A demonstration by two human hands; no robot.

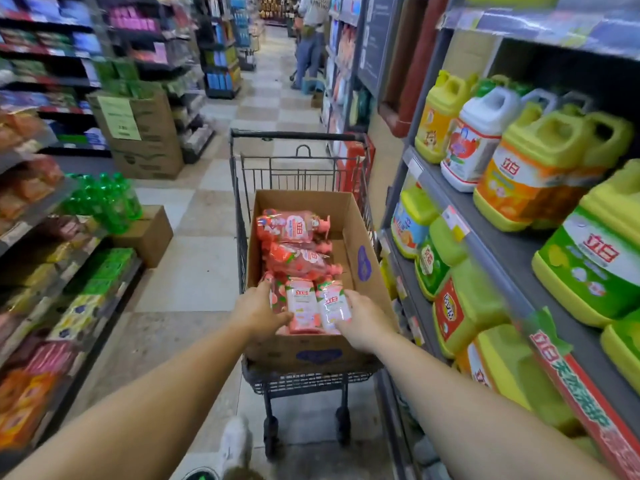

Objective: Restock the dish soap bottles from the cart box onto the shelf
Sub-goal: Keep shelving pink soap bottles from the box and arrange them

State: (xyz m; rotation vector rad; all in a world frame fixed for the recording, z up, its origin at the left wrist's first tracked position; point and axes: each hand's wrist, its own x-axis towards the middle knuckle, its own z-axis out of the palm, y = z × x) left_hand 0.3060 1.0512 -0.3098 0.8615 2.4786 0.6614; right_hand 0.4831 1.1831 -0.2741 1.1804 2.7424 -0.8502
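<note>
Single head-worn wide-angle view, facing forward and down along a shop aisle. Cart (301,161) and box (360,237) sit close, centre frame; both forearms enter from the bottom edge. Shelf (502,251) runs near along the right side; aisle recedes toward upper centre.

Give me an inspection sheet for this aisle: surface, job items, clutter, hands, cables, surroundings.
Surface: shelf on the right, holding large yellow-green jugs.
Job's things: pink soap bottles lying in the cardboard box in the cart.
Clutter: boxes on the floor at left, green bottles on one.
Grippers: left hand and right hand together hold a bunch of bottles at the box's near end.
Cables: nothing seen.
Surroundings: another person far down the aisle.
</note>
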